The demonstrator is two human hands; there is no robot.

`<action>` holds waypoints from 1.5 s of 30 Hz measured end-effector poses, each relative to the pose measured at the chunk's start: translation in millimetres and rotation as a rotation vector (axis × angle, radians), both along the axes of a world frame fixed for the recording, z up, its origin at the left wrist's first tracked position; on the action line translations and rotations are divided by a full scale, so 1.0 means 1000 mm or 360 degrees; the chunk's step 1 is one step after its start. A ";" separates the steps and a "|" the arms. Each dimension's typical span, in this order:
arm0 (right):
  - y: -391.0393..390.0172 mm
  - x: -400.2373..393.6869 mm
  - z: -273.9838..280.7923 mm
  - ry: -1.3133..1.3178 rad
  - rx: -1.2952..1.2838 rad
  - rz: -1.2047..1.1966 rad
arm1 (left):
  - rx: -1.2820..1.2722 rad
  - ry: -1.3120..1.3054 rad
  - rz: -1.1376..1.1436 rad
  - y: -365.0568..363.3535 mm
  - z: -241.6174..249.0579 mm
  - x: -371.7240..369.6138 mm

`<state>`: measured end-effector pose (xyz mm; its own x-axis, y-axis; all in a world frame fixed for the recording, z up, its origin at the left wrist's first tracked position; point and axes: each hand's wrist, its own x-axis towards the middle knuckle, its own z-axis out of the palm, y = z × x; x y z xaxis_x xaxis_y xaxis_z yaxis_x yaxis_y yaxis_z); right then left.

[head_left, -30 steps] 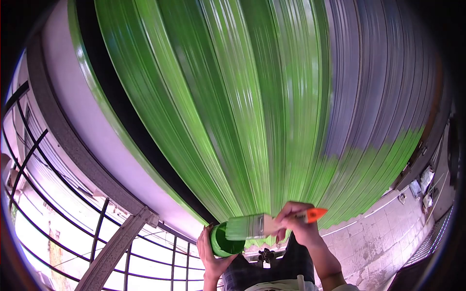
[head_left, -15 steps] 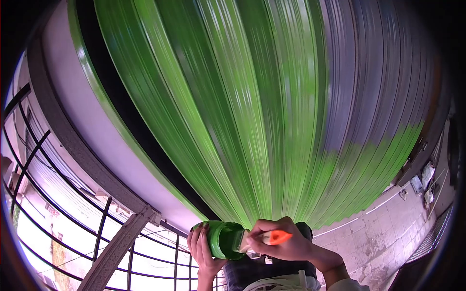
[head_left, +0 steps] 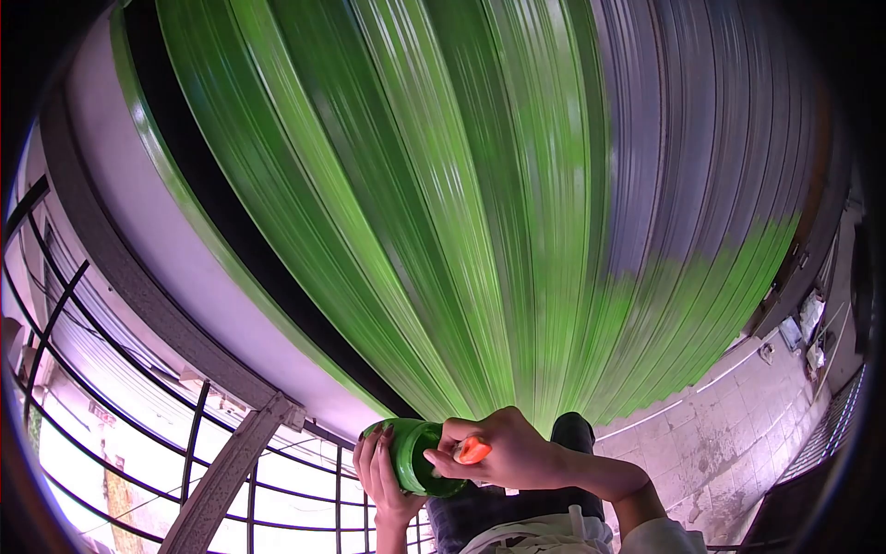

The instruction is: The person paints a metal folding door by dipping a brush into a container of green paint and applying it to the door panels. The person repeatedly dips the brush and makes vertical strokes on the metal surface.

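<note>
My left hand (head_left: pixel 381 469) is wrapped round a green paint jar (head_left: pixel 406 452), tilted with its mouth facing right. Green paint coats the jar's inside and rim. A paintbrush (head_left: pixel 472 451) with an orange handle end is gripped in my right hand (head_left: pixel 517 452). Its bristle end is inside the jar's mouth, hidden by the fingers and the rim. Above both hands rises a corrugated metal shutter (head_left: pixel 434 231), with wet-looking green paint over its left part and lower right.
At upper right the shutter's grey area (head_left: pixel 706 129) is unpainted. Black metal bars (head_left: pixel 189 443) and a diagonal beam (head_left: pixel 226 462) stand at lower left. To the lower right lies a tiled surface (head_left: pixel 683 462). My knee (head_left: pixel 572 429) shows behind my right hand.
My right hand has moved left and pushed the brush deeper into the jar; the bristles that showed at the rim are now hidden. The view has shifted slightly.
</note>
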<state>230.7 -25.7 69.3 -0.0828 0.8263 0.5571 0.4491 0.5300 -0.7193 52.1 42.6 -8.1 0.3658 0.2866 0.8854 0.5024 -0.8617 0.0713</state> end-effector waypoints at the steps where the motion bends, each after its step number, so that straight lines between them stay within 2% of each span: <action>1: -0.001 0.000 0.001 0.0028 0.0007 -0.0002 | -0.0008 0.0002 -0.0006 0.000 0.000 0.000; 8: 0.003 0.000 -0.005 -0.0147 0.0044 -0.0012 | -0.0045 0.0020 -0.0018 -0.001 0.001 0.001; 11: 0.002 0.001 -0.003 -0.0077 0.0116 -0.0006 | -0.0061 0.0024 -0.0016 -0.002 0.000 0.002; 15: -0.007 0.007 0.001 0.0224 0.0082 0.0119 | -0.0171 -0.0040 -0.0046 0.000 -0.006 0.001; 21: -0.017 0.026 -0.016 0.0423 -0.0111 0.0211 | -0.0513 -0.0171 -0.0093 0.002 -0.026 -0.004; 25: -0.024 0.041 -0.025 0.0094 -0.0371 0.0188 | -0.0521 -0.0117 -0.0003 0.004 -0.031 -0.002; 28: -0.024 0.044 -0.033 0.0292 -0.0440 0.0341 | -0.0443 -0.0018 0.0021 0.004 -0.027 0.002; 31: -0.027 0.044 -0.040 0.0713 -0.0669 0.0569 | -0.0370 0.0055 0.0077 0.005 -0.029 0.004; 34: -0.030 0.041 -0.043 0.0876 -0.0686 0.0625 | -0.0390 0.0025 0.0092 0.004 -0.031 0.004; 40: -0.029 0.033 -0.074 0.1158 -0.0814 0.0254 | -0.0411 0.0022 0.0110 0.000 -0.039 0.008; 43: -0.029 0.024 -0.075 0.1405 -0.0737 0.0068 | -0.0447 0.0033 0.0104 -0.004 -0.037 0.014; 45: -0.028 0.023 -0.079 0.1341 -0.0616 0.0062 | -0.0480 0.0019 0.0097 -0.007 -0.037 0.016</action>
